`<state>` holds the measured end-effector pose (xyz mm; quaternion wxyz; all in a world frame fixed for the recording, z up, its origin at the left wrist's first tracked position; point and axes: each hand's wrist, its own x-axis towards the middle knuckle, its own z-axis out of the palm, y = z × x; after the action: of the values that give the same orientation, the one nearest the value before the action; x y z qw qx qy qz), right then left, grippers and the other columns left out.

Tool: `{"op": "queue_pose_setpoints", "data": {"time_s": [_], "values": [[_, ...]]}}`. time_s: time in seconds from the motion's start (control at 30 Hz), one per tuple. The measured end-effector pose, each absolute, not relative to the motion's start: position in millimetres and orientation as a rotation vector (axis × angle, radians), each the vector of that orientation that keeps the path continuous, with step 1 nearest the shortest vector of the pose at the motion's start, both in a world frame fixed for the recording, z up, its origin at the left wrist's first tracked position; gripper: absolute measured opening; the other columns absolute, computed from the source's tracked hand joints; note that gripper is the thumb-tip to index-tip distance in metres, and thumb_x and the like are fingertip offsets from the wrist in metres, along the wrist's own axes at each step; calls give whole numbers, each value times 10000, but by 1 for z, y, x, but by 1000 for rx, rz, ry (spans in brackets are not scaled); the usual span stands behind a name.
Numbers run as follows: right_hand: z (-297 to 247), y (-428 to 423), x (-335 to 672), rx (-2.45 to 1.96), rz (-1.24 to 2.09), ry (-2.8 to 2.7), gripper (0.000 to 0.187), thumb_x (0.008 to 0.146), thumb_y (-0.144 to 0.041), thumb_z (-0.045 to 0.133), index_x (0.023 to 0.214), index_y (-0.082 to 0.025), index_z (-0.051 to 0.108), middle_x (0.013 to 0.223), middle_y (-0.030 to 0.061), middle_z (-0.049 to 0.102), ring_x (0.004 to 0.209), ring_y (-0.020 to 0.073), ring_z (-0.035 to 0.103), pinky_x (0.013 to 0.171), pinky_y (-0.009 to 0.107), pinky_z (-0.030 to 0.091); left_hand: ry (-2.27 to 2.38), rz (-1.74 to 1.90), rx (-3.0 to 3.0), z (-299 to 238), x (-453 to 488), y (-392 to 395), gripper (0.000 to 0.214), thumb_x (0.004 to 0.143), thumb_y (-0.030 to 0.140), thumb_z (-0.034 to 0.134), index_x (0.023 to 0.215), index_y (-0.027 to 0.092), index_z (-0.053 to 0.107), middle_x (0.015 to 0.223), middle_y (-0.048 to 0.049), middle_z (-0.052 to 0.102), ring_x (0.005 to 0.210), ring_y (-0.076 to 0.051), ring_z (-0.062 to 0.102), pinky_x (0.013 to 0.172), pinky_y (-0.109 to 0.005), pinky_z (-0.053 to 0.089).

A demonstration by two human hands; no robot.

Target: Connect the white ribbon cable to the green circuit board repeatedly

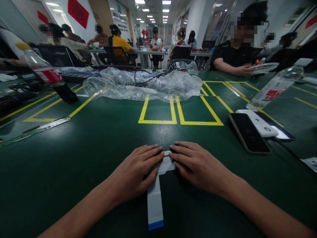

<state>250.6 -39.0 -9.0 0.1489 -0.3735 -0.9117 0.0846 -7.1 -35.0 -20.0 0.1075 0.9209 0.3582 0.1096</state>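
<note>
A white flat ribbon cable (155,201) lies on the green table in front of me. Its tail ends in a blue strip near the bottom of the view, and its wider far part is folded or bent sideways. My left hand (140,168) holds the left side of that wide part, thumb below and fingers above. From the right, my right hand (195,165) grips the other side in the same way. Between my fingertips a small silvery-white connector end (167,153) shows. The cable under both hands is hidden.
Clear plastic wrap (146,86) with black cables lies at the back. A cola bottle (48,71) and a narrow circuit board strip (37,130) are at left. At right are a phone (250,132), a white device (260,122) and a water bottle (276,84). A co-worker (235,54) sits beyond.
</note>
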Motion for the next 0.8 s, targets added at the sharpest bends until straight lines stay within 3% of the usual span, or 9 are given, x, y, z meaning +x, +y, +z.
{"op": "queue_pose_setpoints", "data": {"time_s": [0.33,0.57,0.8], "values": [[-12,-42,247,-986,221,-2652,337,1008,-237,498,1313,-170,624,1354,119,644,1287,273,557,1088,471,455,1078,222,2755,-22,-5,-37,528,989,308,454,1512,257,401,1593,-43,383,1474,-265,367,1173,-562,408],[-13,-39,250,-972,252,-2683,349,1001,-198,507,1333,-186,614,1375,110,630,1296,273,551,1084,478,459,1074,249,2734,-23,-5,-36,540,992,336,478,1520,286,380,1599,-44,376,1471,-268,368,1175,-553,402],[-10,-38,253,-982,329,-2660,346,972,-171,540,1300,-197,648,1373,102,645,1305,279,554,1073,500,467,1259,196,2649,-30,-37,-14,512,1018,462,392,1510,321,401,1607,-31,364,1478,-286,351,1178,-573,376]]}}
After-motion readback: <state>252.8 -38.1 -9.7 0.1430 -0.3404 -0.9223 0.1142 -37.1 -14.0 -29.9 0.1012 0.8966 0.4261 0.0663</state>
